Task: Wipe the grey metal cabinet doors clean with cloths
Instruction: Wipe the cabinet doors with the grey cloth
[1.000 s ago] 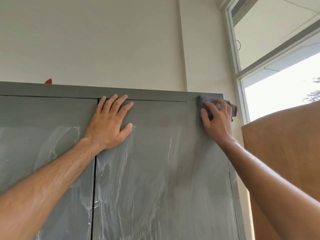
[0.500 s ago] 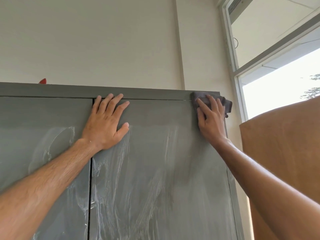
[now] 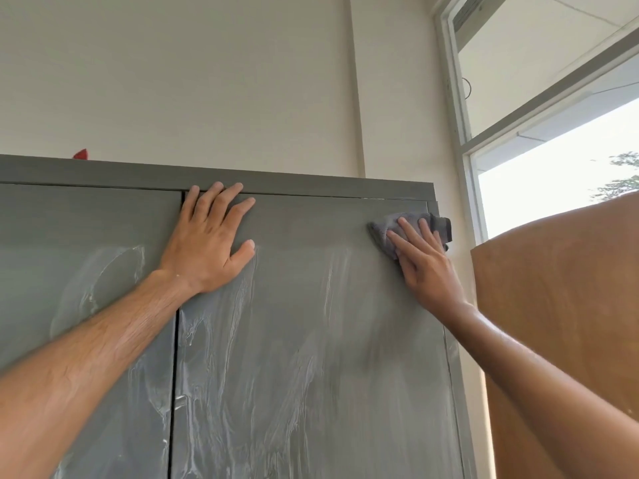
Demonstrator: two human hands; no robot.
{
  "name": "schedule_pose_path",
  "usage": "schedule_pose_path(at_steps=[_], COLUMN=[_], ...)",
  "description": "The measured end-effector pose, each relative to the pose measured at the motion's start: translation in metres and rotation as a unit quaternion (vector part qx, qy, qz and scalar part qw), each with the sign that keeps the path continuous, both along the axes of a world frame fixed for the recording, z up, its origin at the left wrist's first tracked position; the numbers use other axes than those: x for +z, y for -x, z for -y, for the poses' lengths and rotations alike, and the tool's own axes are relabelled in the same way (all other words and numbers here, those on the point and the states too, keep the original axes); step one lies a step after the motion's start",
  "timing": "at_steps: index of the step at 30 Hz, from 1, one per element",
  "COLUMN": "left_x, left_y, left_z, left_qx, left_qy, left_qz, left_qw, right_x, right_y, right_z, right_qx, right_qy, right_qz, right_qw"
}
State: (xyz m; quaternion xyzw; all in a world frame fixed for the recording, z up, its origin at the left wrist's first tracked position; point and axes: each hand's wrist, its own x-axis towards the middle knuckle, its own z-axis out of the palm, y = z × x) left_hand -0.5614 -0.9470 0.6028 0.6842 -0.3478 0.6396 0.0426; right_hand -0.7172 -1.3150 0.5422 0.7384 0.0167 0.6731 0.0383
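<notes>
The grey metal cabinet fills the lower view, with a left door (image 3: 69, 305) and a right door (image 3: 311, 340), both streaked with white soapy smears. My left hand (image 3: 207, 243) lies flat and spread on the top left corner of the right door, beside the gap between the doors, holding nothing. My right hand (image 3: 422, 261) presses a grey cloth (image 3: 390, 228) against the top right corner of the right door. The cloth's dark edge pokes past the cabinet's right side.
A brown board (image 3: 560, 305) stands right of the cabinet. Behind it is a white-framed window (image 3: 463, 150) with bright daylight. A small red object (image 3: 81, 154) peeks over the cabinet top. A cream wall (image 3: 207, 81) rises above.
My right hand and the cloth have slid a little down from the cabinet's top rail onto the door's upper right corner. My left hand stays flat in the same place.
</notes>
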Motion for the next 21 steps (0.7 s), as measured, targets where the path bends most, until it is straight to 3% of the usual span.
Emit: schedule_pose_path(at_steps=[4, 10, 17, 21], left_x=[-0.002, -0.002, -0.002, -0.001], left_y=[-0.001, -0.002, -0.002, -0.002], left_z=[0.001, 0.001, 0.002, 0.001], left_qx=[-0.003, -0.004, -0.008, -0.010], left_qy=[0.002, 0.004, 0.006, 0.003], left_qz=[0.000, 0.003, 0.007, 0.005], left_qw=[1.000, 1.000, 1.000, 1.000], right_x=[0.042, 0.018, 0.020, 0.021], right_y=[-0.002, 0.001, -0.004, -0.013], right_z=[-0.022, -0.026, -0.039, -0.044], right_qx=[0.031, 0.036, 0.050, 0.113], right_qy=[-0.133, -0.059, -0.132, -0.167], right_qz=[0.050, 0.005, 0.009, 0.055], right_qw=[0.989, 0.998, 0.990, 0.978])
